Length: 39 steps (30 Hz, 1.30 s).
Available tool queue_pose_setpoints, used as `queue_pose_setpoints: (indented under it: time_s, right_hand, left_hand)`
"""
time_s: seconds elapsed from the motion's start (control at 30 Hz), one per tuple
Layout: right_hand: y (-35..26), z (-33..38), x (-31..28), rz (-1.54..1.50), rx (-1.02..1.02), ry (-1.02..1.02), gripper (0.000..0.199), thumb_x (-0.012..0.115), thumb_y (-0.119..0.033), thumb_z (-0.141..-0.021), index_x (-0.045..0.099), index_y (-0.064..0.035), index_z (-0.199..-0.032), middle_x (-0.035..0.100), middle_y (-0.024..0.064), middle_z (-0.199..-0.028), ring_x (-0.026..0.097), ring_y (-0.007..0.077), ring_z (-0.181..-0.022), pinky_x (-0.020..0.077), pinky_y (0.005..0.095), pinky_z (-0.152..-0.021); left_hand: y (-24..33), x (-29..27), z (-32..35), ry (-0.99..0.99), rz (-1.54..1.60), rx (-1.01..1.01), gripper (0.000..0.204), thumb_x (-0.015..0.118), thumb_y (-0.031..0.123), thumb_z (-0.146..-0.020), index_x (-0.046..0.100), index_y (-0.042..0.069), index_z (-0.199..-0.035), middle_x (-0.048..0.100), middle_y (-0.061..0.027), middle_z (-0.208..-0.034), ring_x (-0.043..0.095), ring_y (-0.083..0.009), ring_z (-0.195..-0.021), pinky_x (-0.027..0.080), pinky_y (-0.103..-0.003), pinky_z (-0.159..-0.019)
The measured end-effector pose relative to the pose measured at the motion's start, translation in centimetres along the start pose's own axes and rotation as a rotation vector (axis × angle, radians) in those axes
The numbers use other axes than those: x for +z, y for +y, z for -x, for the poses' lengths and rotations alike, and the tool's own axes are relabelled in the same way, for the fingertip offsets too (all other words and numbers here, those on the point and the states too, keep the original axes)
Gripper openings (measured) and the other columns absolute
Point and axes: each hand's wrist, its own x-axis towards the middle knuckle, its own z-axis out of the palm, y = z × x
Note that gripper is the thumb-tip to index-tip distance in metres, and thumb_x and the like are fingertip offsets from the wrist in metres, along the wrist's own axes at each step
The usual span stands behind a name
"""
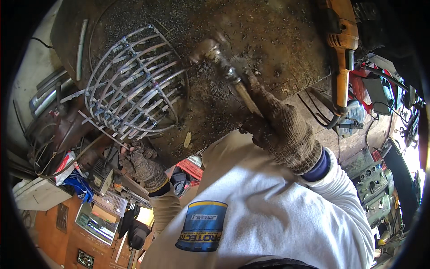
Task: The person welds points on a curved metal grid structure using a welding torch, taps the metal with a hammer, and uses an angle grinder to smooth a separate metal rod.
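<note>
A gloved right hand [282, 130] has its fingers clamped around a hammer [226, 67] handle, the head raised toward twelve o'clock over a rusty metal table [277, 49]. At nine o'clock, the gloved left hand [143, 168] grips the lower edge of a welded metal-strip basket [134, 83] lying on the table.

Head camera looks steeply down, close over workbench [277, 40].
</note>
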Motion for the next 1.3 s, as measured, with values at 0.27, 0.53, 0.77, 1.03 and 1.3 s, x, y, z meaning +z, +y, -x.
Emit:
queue_pose_setpoints:
  time_s: [0.27,0.53,0.77,1.03,1.3]
  right_hand:
    - [-0.8,0.5,1.8,-0.048,0.265,0.084,0.067,0.065,-0.004,-0.087,0.038,-0.0077,-0.149,0.069,0.0172,-0.098,0.067,0.0245,-0.074,0.0534,0.0331,-0.065]
    - [0.3,1.4,4.2,-0.336,0.115,0.316,0.065,0.053,-0.001,-0.097,0.029,-0.0136,-0.155,0.067,0.0073,-0.088,0.055,0.0035,-0.061,0.0465,0.0207,-0.052]
    - [-1.5,1.2,5.0,-0.1,0.119,0.18,0.067,0.054,-0.004,-0.098,0.024,-0.0144,-0.156,0.064,0.0058,-0.088,0.054,0.0051,-0.06,0.0472,0.0198,-0.054]
    - [-1.1,2.0,6.0,-0.207,0.207,0.267,0.069,0.058,-0.008,-0.094,0.027,-0.0101,-0.155,0.064,0.0065,-0.083,0.059,0.0127,-0.065,0.0487,0.03,-0.072]
    - [-1.5,1.3,6.9,-0.929,0.258,0.354,0.071,0.051,0.001,-0.095,0.021,-0.0141,-0.157,0.06,0.0034,-0.082,0.048,0.005,-0.056,0.0448,0.0211,-0.052]
  left_hand:
    - [0.5,1.5,0.9,-0.112,-0.209,0.114,0.041,0.06,0.017,-0.095,0.048,0.011,-0.133,0.058,-0.0101,-0.104,0.055,-0.0166,-0.075,0.047,-0.032,-0.061]
    - [0.6,1.7,0.1,0.166,-0.298,-0.043,0.024,0.05,0.033,-0.099,0.057,0.014,-0.113,0.061,-0.0034,-0.095,0.057,-0.0166,-0.072,0.046,-0.035,-0.059]
    - [0.8,1.5,-0.2,0.134,-0.147,-0.094,0.019,0.051,0.027,-0.099,0.06,0.013,-0.108,0.062,-0.0036,-0.093,0.057,-0.0154,-0.073,0.046,-0.033,-0.058]
    - [1.1,0.3,-0.7,-0.285,0.163,-0.078,0.037,0.059,0.001,-0.093,0.054,0.01,-0.128,0.063,-0.005,-0.102,0.059,-0.0187,-0.089,0.05,-0.03,-0.059]
    - [0.0,-0.6,-0.4,-0.232,-0.097,0.104,0.037,0.06,0.003,-0.093,0.054,0.012,-0.129,0.062,-0.0042,-0.106,0.059,-0.0185,-0.089,0.051,-0.03,-0.058]
